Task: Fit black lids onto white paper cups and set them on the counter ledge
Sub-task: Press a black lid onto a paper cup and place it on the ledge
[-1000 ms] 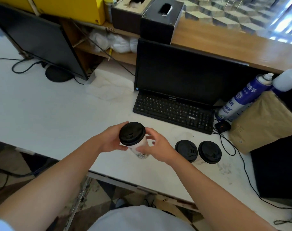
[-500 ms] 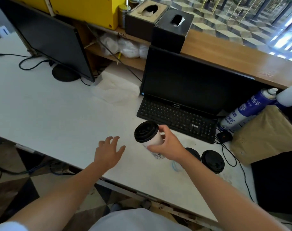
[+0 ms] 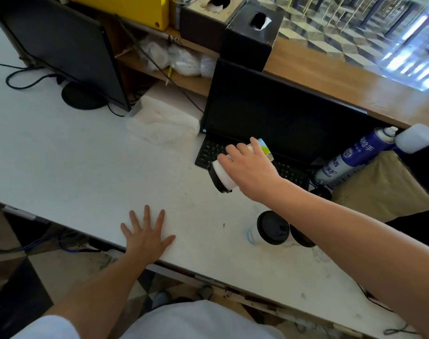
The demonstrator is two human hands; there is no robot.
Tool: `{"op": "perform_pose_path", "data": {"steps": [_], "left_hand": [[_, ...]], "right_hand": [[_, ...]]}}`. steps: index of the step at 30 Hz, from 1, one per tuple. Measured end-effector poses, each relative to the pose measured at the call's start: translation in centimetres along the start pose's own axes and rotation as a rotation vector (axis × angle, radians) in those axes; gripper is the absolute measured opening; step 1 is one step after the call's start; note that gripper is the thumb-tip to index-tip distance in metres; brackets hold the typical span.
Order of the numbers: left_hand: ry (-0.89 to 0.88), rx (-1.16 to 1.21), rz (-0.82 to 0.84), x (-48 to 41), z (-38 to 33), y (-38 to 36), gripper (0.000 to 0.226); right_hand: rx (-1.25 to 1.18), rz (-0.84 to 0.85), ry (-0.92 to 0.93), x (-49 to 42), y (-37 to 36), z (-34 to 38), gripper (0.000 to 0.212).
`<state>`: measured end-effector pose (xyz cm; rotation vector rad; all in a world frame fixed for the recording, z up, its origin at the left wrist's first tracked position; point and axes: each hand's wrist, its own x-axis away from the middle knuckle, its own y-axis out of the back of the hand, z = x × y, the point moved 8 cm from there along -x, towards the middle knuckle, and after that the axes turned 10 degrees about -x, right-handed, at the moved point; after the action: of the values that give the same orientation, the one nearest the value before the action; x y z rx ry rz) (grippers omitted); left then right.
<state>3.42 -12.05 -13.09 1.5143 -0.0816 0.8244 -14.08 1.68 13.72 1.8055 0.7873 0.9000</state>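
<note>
Item: white paper cup [image 3: 225,176], black lid [image 3: 214,180] fitted; held in the air above the near-left corner of the keyboard [image 3: 209,148], tilted, lid end toward lower left. Right hand [image 3: 250,171]: fingers curled round the cup's body from above. Left hand [image 3: 147,238]: flat on the white surface [image 3: 74,155], fingers spread. Two further lidded cups [image 3: 272,228] stand on the surface beside the right forearm.

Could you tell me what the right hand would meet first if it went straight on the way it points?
Most likely the monitor behind the keyboard: the right hand, holding the cup, points at its screen, though depth is unclear.
</note>
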Motion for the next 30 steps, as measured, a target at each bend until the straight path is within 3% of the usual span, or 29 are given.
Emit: {"op": "perform_pose_path", "data": {"steps": [5, 10, 19, 26, 30], "left_hand": [[0.005, -0.013, 0.009, -0.1, -0.2, -0.4, 0.091], [0.018, -0.007, 0.003, -0.2, -0.3, -0.7, 0.094], [0.006, 0.038, 0.012, -0.3, -0.3, -0.8, 0.098], [0.006, 0.056, 0.044, -0.3, -0.3, -0.9, 0.1], [0.023, 0.028, 0.047, -0.5, -0.3, -1.1, 0.097]], "right_hand": [[0.213, 0.03, 0.041, -0.5, 1.4, 1.7, 0.077], [0.373, 0.09, 0.06, -0.9, 0.1, 4.2, 0.056], [0.335, 0.165, 0.07, -1.0, -2.1, 5.6, 0.058], [0.029, 0.035, -0.011, -0.3, 3.8, 0.7, 0.08], [-0.354, -0.093, -0.099, 0.9, 4.9, -3.3, 0.078]]}}
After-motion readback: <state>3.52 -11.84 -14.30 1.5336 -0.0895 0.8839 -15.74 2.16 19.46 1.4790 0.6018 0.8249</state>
